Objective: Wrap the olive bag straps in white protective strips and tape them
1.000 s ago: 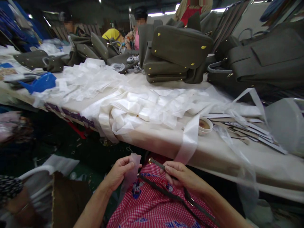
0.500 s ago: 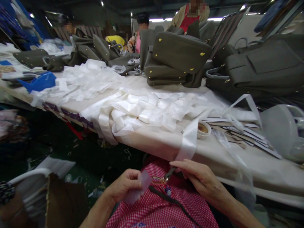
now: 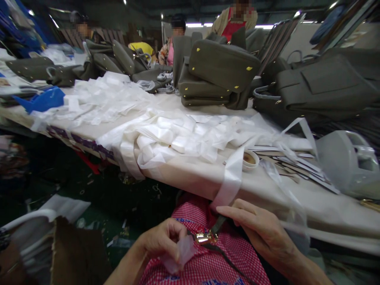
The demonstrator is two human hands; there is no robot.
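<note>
Over our checked apron (image 3: 204, 267), our left hand (image 3: 162, 241) pinches a film slip (image 3: 181, 255), just beside the gold clasp (image 3: 206, 238). Our right hand (image 3: 261, 231) grips the strap (image 3: 219, 224) behind that clasp, below the table (image 3: 267, 190) edge where a ribbon (image 3: 230, 180) hangs.

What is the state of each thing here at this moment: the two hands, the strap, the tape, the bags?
left hand: pinches translucent plastic piece.
right hand: holds dark strap.
gold clasp: on the strap's end, between both hands.
tape roll: lies flat on table.
white strip: hangs over the table edge.
grey bags: stacked, top one tilted.
</note>
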